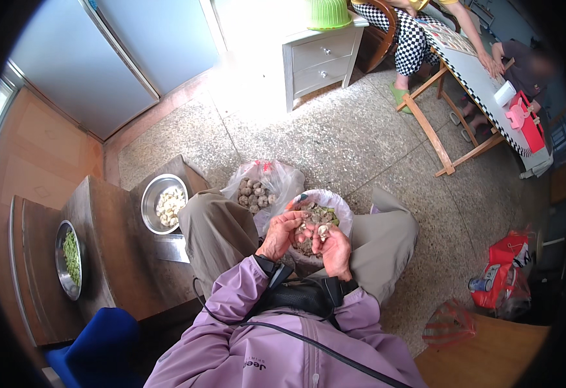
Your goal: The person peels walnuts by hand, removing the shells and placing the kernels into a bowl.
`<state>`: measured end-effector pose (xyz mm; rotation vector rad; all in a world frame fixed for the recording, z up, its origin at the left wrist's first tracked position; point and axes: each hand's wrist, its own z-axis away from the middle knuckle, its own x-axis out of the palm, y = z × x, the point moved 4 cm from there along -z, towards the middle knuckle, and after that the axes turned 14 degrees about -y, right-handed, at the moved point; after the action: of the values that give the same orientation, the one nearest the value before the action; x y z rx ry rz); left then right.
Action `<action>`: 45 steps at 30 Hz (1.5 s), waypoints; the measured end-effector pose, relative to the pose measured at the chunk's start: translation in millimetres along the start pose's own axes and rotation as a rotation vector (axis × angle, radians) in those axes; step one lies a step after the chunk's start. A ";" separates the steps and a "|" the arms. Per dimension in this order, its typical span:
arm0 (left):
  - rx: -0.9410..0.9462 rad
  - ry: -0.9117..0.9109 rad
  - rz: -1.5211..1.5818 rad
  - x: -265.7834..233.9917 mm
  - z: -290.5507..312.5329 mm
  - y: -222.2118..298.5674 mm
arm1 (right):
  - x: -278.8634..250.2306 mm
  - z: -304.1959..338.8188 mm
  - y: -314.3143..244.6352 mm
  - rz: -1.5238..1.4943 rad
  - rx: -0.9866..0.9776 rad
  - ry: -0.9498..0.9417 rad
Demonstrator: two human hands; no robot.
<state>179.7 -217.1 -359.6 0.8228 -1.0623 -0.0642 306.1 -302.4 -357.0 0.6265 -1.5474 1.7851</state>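
Over a lined waste bin (342, 204) between my knees, both hands work close together. My right hand (336, 251) is closed around a whitish, partly peeled garlic piece (323, 231), held up by thumb and fingers. My left hand (281, 236) is pinched just beside it; what its fingertips hold is too small to make out. Dry skins and green scraps (315, 218) lie in the bin. Beyond my left knee, a clear plastic bag (287, 176) holds several round, grey-brown garlic bulbs (255, 196). A steel bowl (145, 210) of pale peeled cloves (169, 205) stands to the left.
A flat metal blade (171, 248) lies by the bowl on the wooden surface (121, 258). Farther left sits a steel dish of chopped greens (71, 258). Red bags (503, 271) lie at right. Two people sit at a table (470, 68) beyond a white cabinet (321, 55).
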 end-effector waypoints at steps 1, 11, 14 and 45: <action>0.001 0.001 -0.001 -0.1 -0.5 0.3 | 4.4 -0.1 -2.3 -0.035 0.001 0.027; 0.057 0.051 -0.121 10.9 1.5 8.2 | -18.2 0.2 17.3 -0.050 0.140 0.074; 0.116 0.047 -0.262 35.9 5.9 13.5 | -0.2 -0.5 15.8 -0.291 0.160 0.168; 0.114 0.001 -0.260 36.1 -0.3 4.1 | -1.5 3.8 4.5 0.032 0.117 0.229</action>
<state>197.2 -229.3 -330.2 1.0613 -0.9596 -0.2244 303.4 -306.6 -360.3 0.4363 -1.3138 1.9093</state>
